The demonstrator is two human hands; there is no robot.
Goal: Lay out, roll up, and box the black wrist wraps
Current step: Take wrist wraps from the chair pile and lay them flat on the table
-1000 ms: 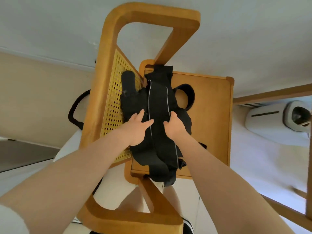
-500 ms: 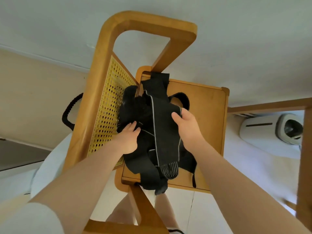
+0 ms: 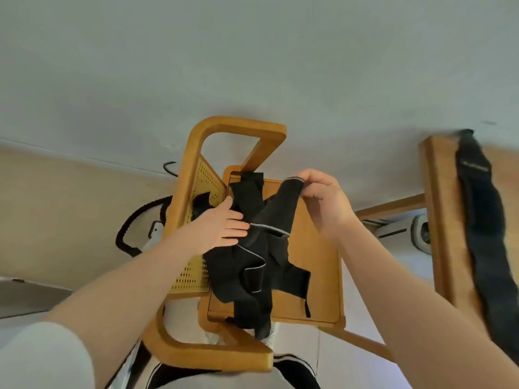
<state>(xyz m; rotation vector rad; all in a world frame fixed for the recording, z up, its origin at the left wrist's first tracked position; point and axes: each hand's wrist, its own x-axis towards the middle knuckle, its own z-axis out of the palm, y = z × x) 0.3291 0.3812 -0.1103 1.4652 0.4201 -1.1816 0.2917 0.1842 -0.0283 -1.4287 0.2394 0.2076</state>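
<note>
— Where are the black wrist wraps (image 3: 259,265) found?
— A tangled heap is seen on the wooden tray table (image 3: 317,276), one end hanging over its near edge.
— How are they held?
— One wrap's grey-edged end is pinched and lifted by the right hand (image 3: 323,202). The heap is pressed by the left hand (image 3: 222,228), fingers straight.

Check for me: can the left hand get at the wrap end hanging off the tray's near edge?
Probably yes. The left hand lies flat on the wrap pile, and nothing covers the hanging end.
</note>
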